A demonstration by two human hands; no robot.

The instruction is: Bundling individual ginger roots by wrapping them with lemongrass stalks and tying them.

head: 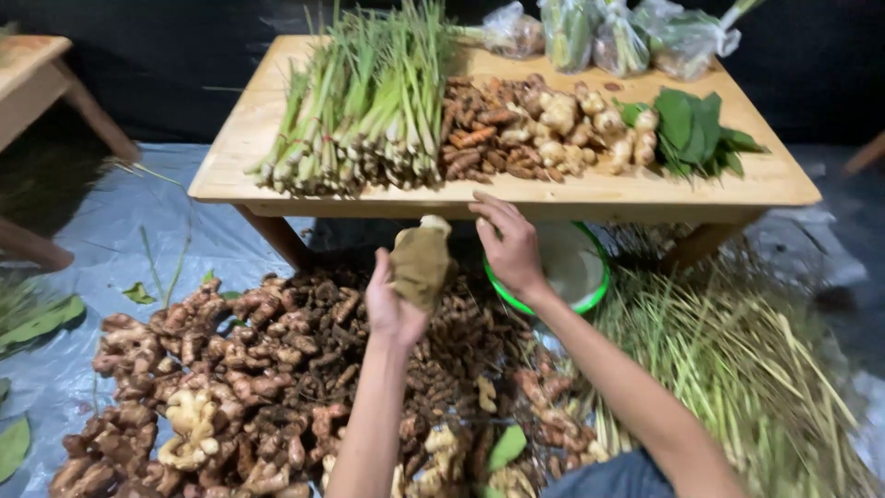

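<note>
just below the low wooden table [590, 195], the left hand [391, 304] grips a knobby tan root [421, 265] — likely firm, light, best held mid-body — while the right hand [510, 244] hovers open, empty.

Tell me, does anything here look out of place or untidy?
Mostly it is sorted produce, but loose green leaves and stray stalks lie scattered on the grey plastic sheet, away from the leaf pile on the wooden table. The left hand holds a brownish root; nothing looks damaged.
</note>
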